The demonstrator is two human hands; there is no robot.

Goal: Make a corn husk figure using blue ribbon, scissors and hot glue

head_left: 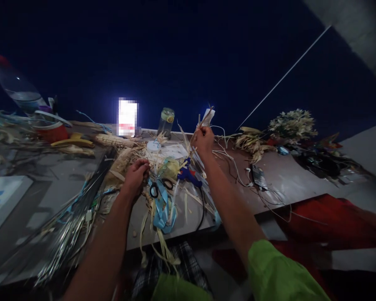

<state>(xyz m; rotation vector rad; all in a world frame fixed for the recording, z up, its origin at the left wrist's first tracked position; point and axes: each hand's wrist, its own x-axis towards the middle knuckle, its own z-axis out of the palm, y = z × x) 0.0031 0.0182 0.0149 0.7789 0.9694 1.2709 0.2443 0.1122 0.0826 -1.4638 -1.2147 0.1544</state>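
Note:
My right hand [204, 140] is raised over the far edge of the table, its fingers closed on thin brown dried plant strips [210, 113] that stick up above it. Lower and to the left, my left hand [137, 175] has its fingertips pressed together; anything between them is too small to make out. Between the hands lie a blue glue gun [189, 174], black-handled scissors [158, 189] and a shiny light-blue ribbon [163, 213]. Pale husk strips [166, 253] hang over the front edge. A white lid [153, 146] sits beyond the left hand.
A glass jar [166, 125] and a bright blurred panel [127, 116] stand at the back. Leftward are a corn cob [114, 141], a bottle [21, 90] and a bundle of metal wires [70, 234]. A phone [258, 175], cables and dried flowers [291, 125] lie right.

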